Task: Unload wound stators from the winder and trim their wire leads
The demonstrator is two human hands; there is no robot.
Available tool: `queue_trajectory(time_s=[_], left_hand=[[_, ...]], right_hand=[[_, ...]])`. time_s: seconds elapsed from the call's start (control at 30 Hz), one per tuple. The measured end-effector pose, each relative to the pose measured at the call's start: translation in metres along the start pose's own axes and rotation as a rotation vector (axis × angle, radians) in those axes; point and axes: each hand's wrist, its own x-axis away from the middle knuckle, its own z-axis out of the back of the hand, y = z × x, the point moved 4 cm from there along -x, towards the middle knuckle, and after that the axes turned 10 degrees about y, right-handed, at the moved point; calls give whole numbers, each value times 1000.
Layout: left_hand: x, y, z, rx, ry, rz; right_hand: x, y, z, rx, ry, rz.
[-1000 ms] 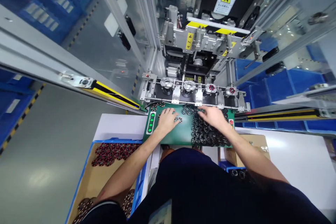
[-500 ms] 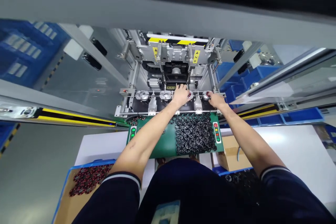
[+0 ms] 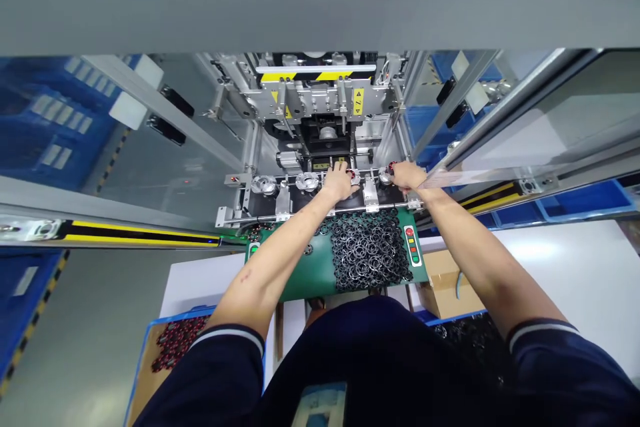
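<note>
My left hand (image 3: pixel 339 181) lies over the machine's row of round metal holders, its fingers spread. Beside its thumb, a red-and-black stator (image 3: pixel 351 175) sits in the third holder; whether the hand touches it I cannot tell. My right hand (image 3: pixel 409 175) is closed at the rightmost holder (image 3: pixel 385 177), with its fingertips on another red-and-black stator (image 3: pixel 393 165). How far that stator is seated is hidden by the fingers. Two metal holders, one at the far left (image 3: pixel 264 185) and one next to it (image 3: pixel 307 181), show no red part.
Many black rings (image 3: pixel 370 250) are heaped on the green panel (image 3: pixel 313 277), between green buttons and a button strip (image 3: pixel 413 247). A blue-rimmed box (image 3: pixel 143 353) of red stators stands lower left. An open cardboard box (image 3: pixel 450 280) is at right. Yellow-black bars (image 3: pixel 140 233) flank the machine.
The view has shifted slightly. My left hand still rests by the third holder with its fingers spread. My right hand stays at the rightmost holder, its fingers on the stator.
</note>
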Motion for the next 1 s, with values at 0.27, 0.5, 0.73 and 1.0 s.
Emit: queue_trajectory(time_s=[0.27, 0.5, 0.73, 1.0], left_hand=[[4, 2, 2, 66, 74, -18], [6, 0, 35, 118, 238, -52], [113, -26, 46, 249, 452, -127], [320, -99, -77, 215, 69, 94]], right_hand=[[125, -70, -11, -230, -101, 263], [244, -138, -100, -253, -195, 543], [269, -180, -186, -184, -275, 508], [218, -229, -240, -84, -209, 385]])
